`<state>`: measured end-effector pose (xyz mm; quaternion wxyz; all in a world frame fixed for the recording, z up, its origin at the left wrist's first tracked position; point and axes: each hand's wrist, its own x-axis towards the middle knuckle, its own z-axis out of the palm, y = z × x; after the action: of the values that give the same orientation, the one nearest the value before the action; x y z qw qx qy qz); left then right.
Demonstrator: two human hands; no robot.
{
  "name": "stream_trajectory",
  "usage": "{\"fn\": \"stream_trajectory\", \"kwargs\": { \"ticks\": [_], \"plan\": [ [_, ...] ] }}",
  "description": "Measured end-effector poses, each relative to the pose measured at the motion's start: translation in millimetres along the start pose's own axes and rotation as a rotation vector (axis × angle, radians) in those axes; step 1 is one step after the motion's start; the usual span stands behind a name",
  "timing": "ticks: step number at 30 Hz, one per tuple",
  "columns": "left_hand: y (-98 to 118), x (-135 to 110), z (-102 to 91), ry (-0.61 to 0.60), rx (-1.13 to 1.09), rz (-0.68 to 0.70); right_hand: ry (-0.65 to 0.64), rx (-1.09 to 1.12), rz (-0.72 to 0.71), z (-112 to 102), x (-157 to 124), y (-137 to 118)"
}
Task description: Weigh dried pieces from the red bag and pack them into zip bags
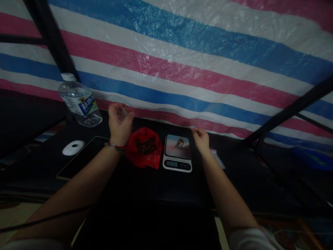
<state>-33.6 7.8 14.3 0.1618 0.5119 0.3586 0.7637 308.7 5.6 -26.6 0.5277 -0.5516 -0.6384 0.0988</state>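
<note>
The work looks partway along: 1 small, see-through container with brownish contents [179, 142] lies on the plate of the digital scale [177, 166], near the middle of the far edge of the black table [239, 170], while plenty of dark, crumbly bits [146, 146] sit in the open red bag [153, 162] just left of it. What is left seems to be that loose supply and the clear plastic cup [120, 114], which the left hand [118, 128] holds in curled fingers above the table's far edge; whether anything is inside it I cannot tell. The right hand [201, 140] is beside the scale's right side, fingers bent and close together; whether they pinch something I cannot tell. The display is lit, its digits too small to read. The bag is thin, crinkled film with a ragged rim; the scale is a rounded, white-edged slab with a smooth, reflective plate. Toward the far left corner stands a clear bottle [79, 104], and behind the far edge hangs shiny, wrinkled striped sheeting [166, 69].
</note>
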Motion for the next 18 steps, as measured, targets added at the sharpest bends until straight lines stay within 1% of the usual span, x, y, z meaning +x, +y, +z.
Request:
{"fn": "stream_trajectory", "kwargs": {
  "ticks": [2,4,6,8,9,10,11,12,13,15,18],
  "plan": [
    [30.1,-5.6,26.0,-0.121,-0.086,-0.002,0.086,0.009,0.074,-2.0,-10.4,14.1],
    [48.2,-16.5,54.7,-0.256,-0.084,-0.031,0.103,0.039,0.097,-3.2,-17.8,20.2],
    [50.5,-30.8,80.2,-0.401,-0.03,-0.109,0.048,0.083,0.082,-4.3,-22.3,19.6],
    [39.9,-46.1,97.7,-0.522,0.017,-0.286,-0.066,0.101,0.055,-5.1,-25.4,14.0],
    [32.0,-53.4,102.6,-0.573,0.028,-0.385,-0.137,0.091,0.029,-5.2,-26.9,9.8],
    [23.5,-60.1,104.9,-0.64,0.022,-0.452,-0.209,0.068,-0.006,-5.0,-28.4,5.1],
    [15.2,-66.0,104.9,-0.681,0.004,-0.493,-0.277,0.033,-0.049,-4.5,-30.1,0.2],
    [7.8,-71.1,102.8,-0.695,-0.006,-0.504,-0.332,-0.007,-0.093,-3.7,-31.9,-4.5],
    [1.5,-75.3,99.3,-0.688,-0.002,-0.489,-0.371,-0.045,-0.131,-2.6,-33.8,-8.8],
    [-6.3,-81.2,89.5,-0.701,0.063,-0.434,-0.409,-0.1,-0.168,0.2,-37.2,-14.7],
    [-6.5,-85.6,75.7,-0.781,0.226,-0.318,-0.408,-0.147,-0.147,4.7,-39.9,-14.8]
  ]
}}
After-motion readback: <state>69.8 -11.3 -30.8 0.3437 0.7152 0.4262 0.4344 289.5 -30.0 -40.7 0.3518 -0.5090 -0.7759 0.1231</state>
